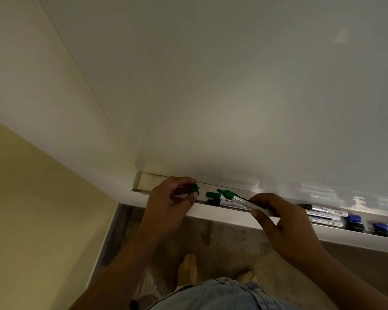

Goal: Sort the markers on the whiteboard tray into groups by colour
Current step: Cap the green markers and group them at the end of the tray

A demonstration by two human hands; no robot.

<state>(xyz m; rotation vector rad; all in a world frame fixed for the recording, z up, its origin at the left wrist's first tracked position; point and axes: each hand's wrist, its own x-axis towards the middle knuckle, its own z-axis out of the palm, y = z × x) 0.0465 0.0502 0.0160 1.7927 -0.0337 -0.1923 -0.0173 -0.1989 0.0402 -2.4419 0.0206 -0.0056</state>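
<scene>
A: Where do my hands sit?
B: Left hand (170, 204) pinches a green cap (193, 188) near the tray's (233, 217) left end; right hand (285, 222) grips the uncapped green marker (238, 199) above it

A: Others?
B: Blue markers (354, 219) lie toward the right end

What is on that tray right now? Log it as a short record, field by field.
left hand: pinches a small green cap
right hand: holds an uncapped green-collared white marker, tip pointing left
long metal whiteboard tray: left end holds a green-capped marker and a black-tipped one
tray, right part: black-capped marker, blue-capped markers
sorting: unfinished
</scene>
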